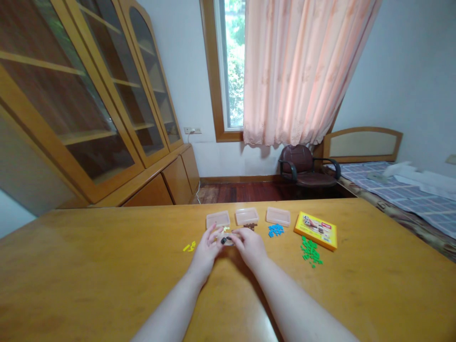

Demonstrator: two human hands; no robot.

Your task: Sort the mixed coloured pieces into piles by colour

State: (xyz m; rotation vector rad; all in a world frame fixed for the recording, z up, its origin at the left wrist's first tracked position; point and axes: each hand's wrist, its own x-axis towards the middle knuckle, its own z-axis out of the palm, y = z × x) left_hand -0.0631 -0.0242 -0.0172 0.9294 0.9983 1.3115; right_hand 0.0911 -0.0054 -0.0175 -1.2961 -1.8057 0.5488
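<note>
My left hand (205, 248) and my right hand (251, 246) meet low over the middle of the table. Between them is a small, pale, see-through box (228, 244), partly hidden by my fingers, with small black pieces (224, 240) at it. The fingers of my left hand curl at the box's left side. My right thumb and fingers close at its right side by a black piece; the exact grip is hard to make out. Just beyond my fingertips lie cream pieces (226, 229) and brown pieces (251, 226).
Three clear plastic boxes (218, 219) stand in a row along the far side of the table (107, 266). Yellow pieces (190, 247) lie left; blue pieces (275, 230) and green pieces (311, 251) lie right, beside a yellow carton (316, 231). Beyond the table is an armchair (302, 166).
</note>
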